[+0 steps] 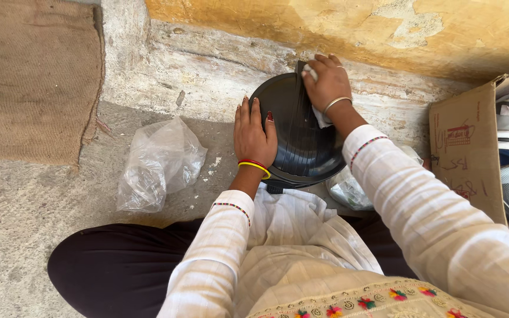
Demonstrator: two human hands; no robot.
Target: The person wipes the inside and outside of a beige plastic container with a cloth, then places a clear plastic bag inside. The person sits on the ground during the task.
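Both hands — left (253, 136), right (327, 82) with a white cloth (320, 118) — press the black round pan (299, 132).

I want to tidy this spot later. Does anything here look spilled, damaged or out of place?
Yes. The yellow painted wall is flaking in patches, small white crumbs lie scattered on the concrete floor, and a crumpled clear plastic bag lies loose beside them. The round black ribbed object under both hands looks undamaged.

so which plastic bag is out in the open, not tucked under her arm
The left bag, lying apart on the floor; the other bag sits half hidden beneath the right forearm.
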